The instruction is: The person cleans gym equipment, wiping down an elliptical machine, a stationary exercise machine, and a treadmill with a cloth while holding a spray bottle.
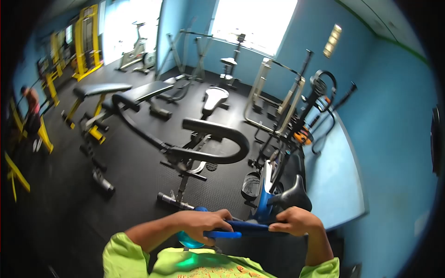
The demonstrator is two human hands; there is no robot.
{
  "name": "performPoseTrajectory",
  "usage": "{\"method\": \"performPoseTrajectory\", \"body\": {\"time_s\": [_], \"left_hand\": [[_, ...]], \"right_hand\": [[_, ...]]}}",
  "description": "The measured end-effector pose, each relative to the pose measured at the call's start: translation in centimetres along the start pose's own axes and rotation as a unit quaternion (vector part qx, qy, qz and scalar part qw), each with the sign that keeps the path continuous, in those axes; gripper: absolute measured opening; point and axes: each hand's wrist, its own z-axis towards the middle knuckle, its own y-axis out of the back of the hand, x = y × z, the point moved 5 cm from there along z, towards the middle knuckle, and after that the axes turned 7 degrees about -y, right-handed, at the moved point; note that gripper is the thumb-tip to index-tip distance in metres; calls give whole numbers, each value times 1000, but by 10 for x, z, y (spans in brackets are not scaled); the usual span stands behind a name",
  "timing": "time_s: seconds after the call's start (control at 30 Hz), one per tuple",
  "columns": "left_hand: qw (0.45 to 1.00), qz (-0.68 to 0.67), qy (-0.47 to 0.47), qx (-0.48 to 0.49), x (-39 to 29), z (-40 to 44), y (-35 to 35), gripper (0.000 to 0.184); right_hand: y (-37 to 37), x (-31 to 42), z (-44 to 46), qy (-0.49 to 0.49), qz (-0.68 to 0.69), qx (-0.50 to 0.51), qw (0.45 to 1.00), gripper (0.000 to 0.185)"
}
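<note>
A dark blue strip that looks like cloth is stretched between my two hands, low in front of my chest. My left hand is closed at its left end, with a bright blue bar-like piece under the fingers. A translucent teal rounded object, perhaps a bottle, shows below that hand, partly hidden; a blue part appears above the wrist. My right hand pinches the strip's right end. Just beyond it is the black seat of a blue exercise bike.
A bench machine with a curved padded bar stands ahead. Padded benches are left, with yellow machines farther back. An elliptical-type machine stands by the right wall. Another person is at far left.
</note>
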Motion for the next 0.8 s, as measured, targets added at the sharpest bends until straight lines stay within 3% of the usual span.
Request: {"method": "performPoseTrajectory", "body": {"time_s": [0.07, 0.1, 0.17, 0.2, 0.23, 0.3, 0.37, 0.43, 0.53, 0.57, 0.63, 0.67, 0.7, 0.77, 0.8], "left_hand": [[991, -42, 38, 121, -16, 6, -16, 56], [993, -45, 50, 93, -20, 9, -18, 56], [986, -15, 41, 162, -28, 4, -36, 57], [993, -20, 36, 114, -33, -2, -39, 56], [994, -25, 51, 95, -39, -11, -45, 56], [998, -13, 68, 10, -51, -27, -49, 56], [996, 18, 81, -41, -56, -48, -63, 55], [988, 53, 36, -137, -68, -66, -68, 53], [991, -7, 47, -128, -81, -78, -78, 49], [993, -25, 25, -111, -86, -80, -82, 49], [988, -78, 17, -136, -93, -97, -89, 45], [982, -51, -52, -172, -92, -109, -94, 49], [971, -22, -118, -205, -96, -126, -95, 53], [975, -38, -96, -196, -102, -166, -100, 54], [968, -18, -102, -230, -105, -189, -104, 54]], "right_hand": [[16, 6, -28, 16, -40, -25, 999, 56], [26, 7, -39, 16, -55, -66, 996, 56], [38, 14, -55, 93, -50, -93, 990, 51], [43, 16, -57, 148, -24, -128, 980, 47], [41, 15, -52, 245, 95, -144, 954, 38], [40, 23, -38, 312, 123, -194, 922, 30], [32, 34, -31, 308, 161, -158, 924, 29], [31, 46, -27, 297, 186, -123, 929, 28], [26, 73, -29, 510, 340, 40, 789, 34], [16, 82, -22, 510, 336, 50, 790, 34], [-3, 120, -11, 492, 527, 99, 686, 34], [-18, 139, -2, 480, 598, 161, 621, 37], [-30, 167, 4, 485, 624, 162, 590, 37], [-54, 213, 18, 496, 652, 333, 467, 42], [-63, 232, 22, 497, 642, 318, 490, 43]]}}
